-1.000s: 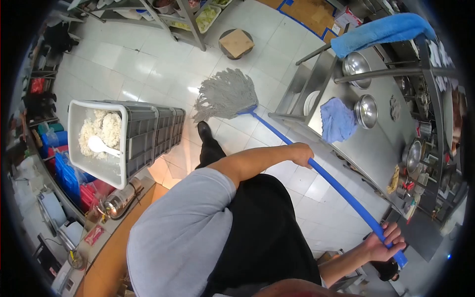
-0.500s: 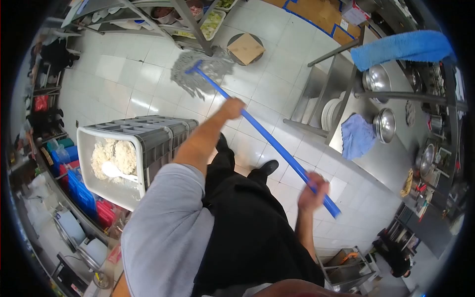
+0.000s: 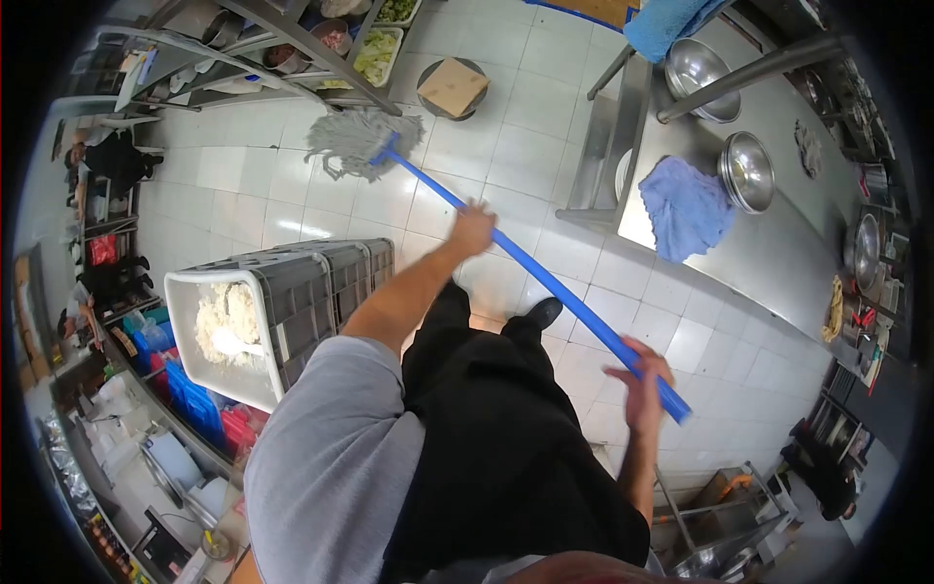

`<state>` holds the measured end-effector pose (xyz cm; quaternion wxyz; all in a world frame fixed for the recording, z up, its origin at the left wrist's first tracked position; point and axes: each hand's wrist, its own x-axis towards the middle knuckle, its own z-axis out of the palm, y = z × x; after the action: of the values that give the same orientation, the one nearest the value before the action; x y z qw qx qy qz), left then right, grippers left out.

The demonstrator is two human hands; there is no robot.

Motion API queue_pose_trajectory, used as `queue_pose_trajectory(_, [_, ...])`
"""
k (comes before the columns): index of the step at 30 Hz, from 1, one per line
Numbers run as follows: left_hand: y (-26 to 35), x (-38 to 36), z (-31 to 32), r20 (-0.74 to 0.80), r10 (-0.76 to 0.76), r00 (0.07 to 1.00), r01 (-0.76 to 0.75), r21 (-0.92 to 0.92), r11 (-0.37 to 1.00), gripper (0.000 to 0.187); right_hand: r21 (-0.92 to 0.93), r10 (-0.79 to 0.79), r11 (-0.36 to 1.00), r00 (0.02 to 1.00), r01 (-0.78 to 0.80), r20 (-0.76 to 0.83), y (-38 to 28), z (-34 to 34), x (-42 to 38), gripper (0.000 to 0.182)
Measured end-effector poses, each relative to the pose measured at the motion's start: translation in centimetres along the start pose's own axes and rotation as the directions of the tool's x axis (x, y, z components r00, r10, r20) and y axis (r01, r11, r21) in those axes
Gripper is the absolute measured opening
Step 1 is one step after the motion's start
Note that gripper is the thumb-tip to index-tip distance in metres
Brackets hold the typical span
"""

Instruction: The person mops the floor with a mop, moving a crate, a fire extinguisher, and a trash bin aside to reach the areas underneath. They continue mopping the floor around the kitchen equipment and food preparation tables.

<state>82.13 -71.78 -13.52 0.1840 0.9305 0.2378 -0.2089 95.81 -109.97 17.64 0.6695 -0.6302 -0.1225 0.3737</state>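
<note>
A mop with a blue handle (image 3: 550,282) slants across the view. Its grey string head (image 3: 355,141) lies spread on the tiled floor, by the foot of a metal rack. Partway down the handle, my left hand (image 3: 474,229) is closed round it. Near the handle's upper end, my right hand (image 3: 644,380) holds it more loosely, with the thumb sticking out to the side.
At left stand grey crates (image 3: 326,287) topped by a white tub (image 3: 265,336) of rice-like food. A cardboard-covered round container (image 3: 454,88) sits beyond the mop. A steel table (image 3: 749,238) at right bears bowls and a blue cloth (image 3: 686,209). People are at both sides.
The view has shifted. The mop head appears slightly farther left and its strings are more bunched. My right hand has loosened, its thumb now away from the handle; my left hand keeps its grip.
</note>
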Motion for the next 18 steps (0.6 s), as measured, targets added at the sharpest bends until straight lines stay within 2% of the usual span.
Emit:
queue_pose_trajectory(1, [3.8, -0.6, -0.6, 0.001, 0.095, 0.996, -0.095, -0.023, 0.995, 0.029, -0.014, -0.025, 1.0, 0.999, 0.024, -0.027, -2.2, -2.0, -1.7, 0.037])
queue_pose_trajectory(3, [11.0, -1.4, -1.0, 0.034, 0.206, 0.978, -0.198, -0.163, 0.967, 0.025, -0.038, -0.072, 0.997, 0.99, 0.068, -0.12, -6.5, -6.1, -5.4, 0.04])
queue_pose_trajectory(4, [14.9, -2.2, -1.4, -0.009, 0.254, 0.967, -0.25, -0.212, 0.945, 0.024, -0.051, -0.091, 0.995, 0.978, 0.083, -0.187, -8.6, -8.2, -7.4, 0.042])
queue_pose_trajectory(5, [18.3, -3.2, -2.4, -0.013, 0.351, 0.936, -0.344, -0.245, 0.907, 0.025, 0.018, -0.171, 0.982, 0.925, 0.188, -0.339, -10.8, -10.0, -9.6, 0.044])
queue_pose_trajectory(6, [22.0, -2.8, -0.7, -0.095, 0.359, 0.929, -0.369, -0.342, 0.864, 0.028, 0.005, -0.221, 0.964, 0.809, 0.267, -0.545, -14.4, -10.8, -11.5, 0.042])
queue_pose_trajectory(8, [27.6, -3.7, -1.9, -0.117, 0.51, 0.852, -0.509, -0.412, 0.756, 0.034, 0.12, -0.353, 0.873, 0.782, 0.473, -0.514, -18.5, -14.1, -14.5, 0.041])
queue_pose_trajectory(10, [30.2, -4.4, -4.1, 0.014, 0.673, 0.739, -0.563, -0.535, 0.63, 0.034, 0.217, -0.206, 0.935, 0.928, 0.28, -0.309, -22.1, -15.5, -16.6, 0.04])
queue_pose_trajectory(11, [31.4, -4.5, -3.8, 0.012, 0.679, 0.734, -0.566, -0.543, 0.621, 0.034, 0.189, -0.243, 0.932, 0.922, 0.308, -0.302, -22.4, -17.1, -16.8, 0.04])
queue_pose_trajectory(13, [31.5, -4.8, -3.0, -0.027, 0.678, 0.734, -0.57, -0.567, 0.595, 0.034, 0.139, -0.31, 0.922, 0.904, 0.362, -0.294, -21.3, -19.7, -16.3, 0.039])
queue_pose_trajectory(14, [30.2, -4.6, -3.4, -0.017, 0.644, 0.765, -0.541, -0.561, 0.627, 0.032, 0.155, -0.321, 0.913, 0.898, 0.378, -0.301, -20.5, -19.6, -14.8, 0.039])
queue_pose_trajectory(16, [25.8, -3.9, -4.5, 0.011, 0.569, 0.822, -0.473, -0.543, 0.694, 0.028, 0.198, -0.337, 0.89, 0.886, 0.411, -0.319, -18.7, -17.8, -9.7, 0.038])
queue_pose_trajectory(17, [23.0, -2.9, -3.6, -0.057, 0.491, 0.869, -0.44, -0.543, 0.715, 0.022, 0.234, -0.308, 0.886, 0.885, 0.401, -0.349, -17.4, -16.0, -6.8, 0.039])
queue_pose_trajectory(18, [20.1, -1.5, -2.6, -0.089, 0.422, 0.902, -0.41, -0.476, 0.778, 0.019, 0.246, -0.307, 0.888, 0.899, 0.389, -0.314, -16.0, -13.4, -4.0, 0.039])
